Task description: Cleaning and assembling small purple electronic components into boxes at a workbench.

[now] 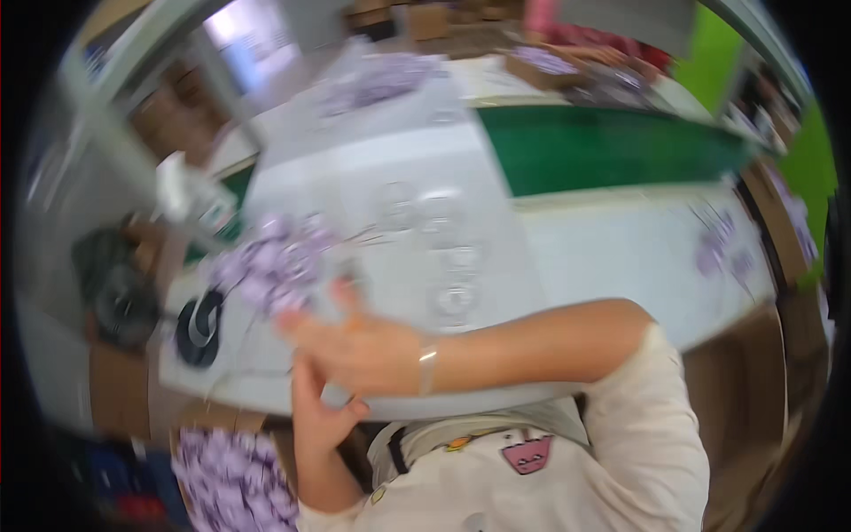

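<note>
My right hand (368, 350) reaches leftward across my body over the near edge of the white table (612, 266). Its fingers are blurred but look stretched and apart, with nothing clear between them. Under it, my left hand (324, 417) is raised with the thumb spread from the fingers; the right hand partly covers its fingertips. The two hands overlap and seem to touch. Just beyond the right fingertips lies a pile of small light-purple pieces (270, 266) with thin brown stems. A glossy clear band (427, 365) circles my right wrist.
Left of the pile sits a black ring-shaped object (199, 328). A cardboard box (235, 479) of purple pieces stands below the table's front edge. More purple pieces (722, 248) lie at right. A green surface (612, 146) crosses behind. Another person's pink sleeve (594, 44) shows far off.
</note>
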The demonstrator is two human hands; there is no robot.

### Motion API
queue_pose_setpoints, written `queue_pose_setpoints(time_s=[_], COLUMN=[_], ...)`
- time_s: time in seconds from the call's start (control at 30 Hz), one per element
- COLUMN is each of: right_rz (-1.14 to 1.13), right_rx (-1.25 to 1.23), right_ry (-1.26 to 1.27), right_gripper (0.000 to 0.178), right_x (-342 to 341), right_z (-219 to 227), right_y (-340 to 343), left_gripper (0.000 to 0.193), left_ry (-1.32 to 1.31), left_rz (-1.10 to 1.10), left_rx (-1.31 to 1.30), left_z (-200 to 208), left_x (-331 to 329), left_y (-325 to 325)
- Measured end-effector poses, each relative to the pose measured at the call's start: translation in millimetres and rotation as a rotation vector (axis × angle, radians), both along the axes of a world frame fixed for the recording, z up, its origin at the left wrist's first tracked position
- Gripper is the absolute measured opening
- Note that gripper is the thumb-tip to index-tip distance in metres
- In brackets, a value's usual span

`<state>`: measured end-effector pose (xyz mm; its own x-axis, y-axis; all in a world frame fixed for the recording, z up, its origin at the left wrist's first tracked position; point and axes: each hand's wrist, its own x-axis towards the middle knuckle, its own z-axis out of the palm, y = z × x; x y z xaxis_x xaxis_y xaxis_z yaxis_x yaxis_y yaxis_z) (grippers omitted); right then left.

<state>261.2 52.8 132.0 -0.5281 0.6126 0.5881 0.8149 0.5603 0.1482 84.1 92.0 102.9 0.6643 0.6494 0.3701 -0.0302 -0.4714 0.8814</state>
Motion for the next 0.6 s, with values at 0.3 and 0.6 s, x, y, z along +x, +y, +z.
queue_pose_setpoints(time_s=[0.3, 0.6], right_rz=[-0.030, -0.515], right_rx=[-0.673, -0.429], right_ry=[0.412, 1.860], right_gripper=[0.013, 0.073], right_x=[72, 197], right_z=[13, -70], right_y=[-148, -522], left_gripper=[0.025, 0.036], left_ry=[0.173, 0.065], left_rz=[0.149, 0.357], left_rx=[-0.015, 0.264], left_z=[-31, -45], left_x=[-28, -8], left_y=[38, 57])
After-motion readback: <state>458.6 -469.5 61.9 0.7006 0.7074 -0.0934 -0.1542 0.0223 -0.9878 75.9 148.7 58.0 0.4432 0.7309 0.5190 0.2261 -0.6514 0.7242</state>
